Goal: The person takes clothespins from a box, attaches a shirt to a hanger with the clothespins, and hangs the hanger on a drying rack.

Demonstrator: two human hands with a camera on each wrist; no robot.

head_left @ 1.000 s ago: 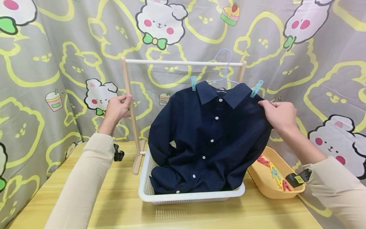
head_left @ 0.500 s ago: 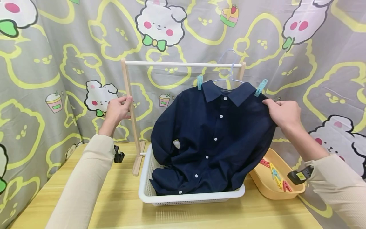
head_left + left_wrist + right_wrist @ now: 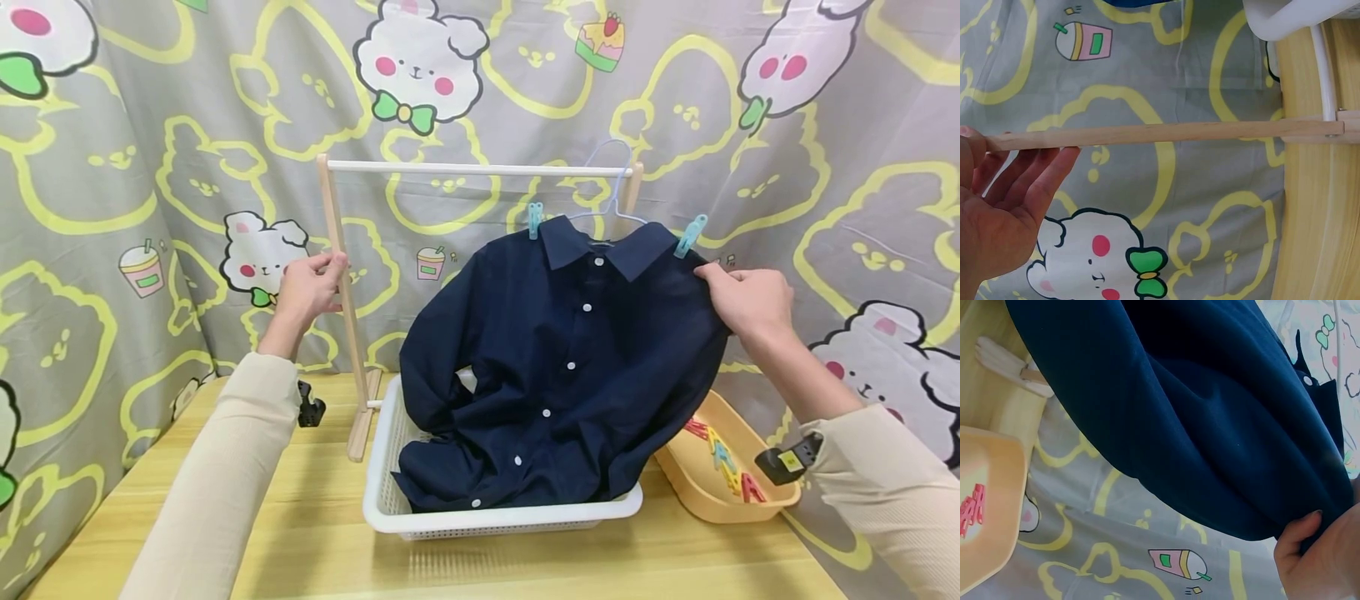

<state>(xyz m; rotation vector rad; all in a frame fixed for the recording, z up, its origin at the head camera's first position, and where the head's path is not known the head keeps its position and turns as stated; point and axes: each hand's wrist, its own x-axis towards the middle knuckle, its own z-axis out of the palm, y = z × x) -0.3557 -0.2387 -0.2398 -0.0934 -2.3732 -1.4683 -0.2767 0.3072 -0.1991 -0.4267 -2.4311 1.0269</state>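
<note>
A navy button-up shirt [image 3: 525,350] is on a light blue wire hanger [image 3: 617,196], with a light blue clothespin [image 3: 535,221] at one shoulder and another clothespin [image 3: 690,236] at the other. My right hand [image 3: 750,304] pinches the shirt at its right-side shoulder; in the right wrist view, the fingers [image 3: 1297,534] curl into the cloth. The hanger's hook appears at the rack's white rail [image 3: 480,169]; whether it rests there I cannot tell. On the left, my left hand [image 3: 309,287] grips the wooden post [image 3: 1166,133] between thumb and fingers. The shirt's lower part lies in a white basket [image 3: 502,518].
To the right stands an orange tray [image 3: 697,492] holding several coloured clothespins [image 3: 722,456]. The rack's wooden foot [image 3: 360,429] is just left of the basket, on the wooden table [image 3: 300,533]. A patterned curtain [image 3: 525,125] hangs behind.
My right hand has shifted to the right, taking the shirt and hanger along; the hook is slightly lower than before. The left hand has stayed on the post.
</note>
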